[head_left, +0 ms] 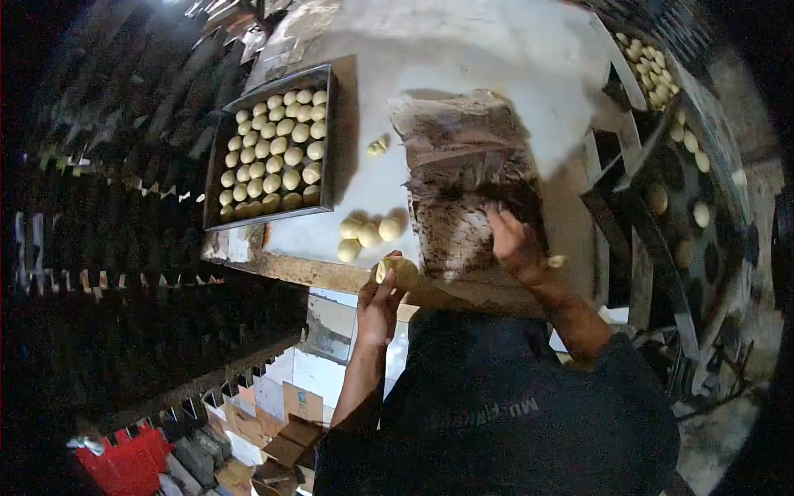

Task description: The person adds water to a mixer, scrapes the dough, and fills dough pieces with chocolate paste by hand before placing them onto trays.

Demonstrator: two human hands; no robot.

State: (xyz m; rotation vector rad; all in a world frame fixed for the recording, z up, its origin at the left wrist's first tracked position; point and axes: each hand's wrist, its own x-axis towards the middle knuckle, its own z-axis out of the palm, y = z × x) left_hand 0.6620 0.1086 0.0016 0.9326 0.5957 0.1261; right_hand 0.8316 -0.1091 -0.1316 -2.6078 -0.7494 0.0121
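The dark shirt (504, 455) reads "MU" (remaining letters (467, 416) blurred).

The head camera looks steeply down over the worktable (480, 45).

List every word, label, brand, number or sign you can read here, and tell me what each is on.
"MU": the clearest letters on the dark shirt; the reading is unsure, and the rest of that line is too blurred to read.
Carton below the table: a small mark, too small to read.
No other text can be made out.
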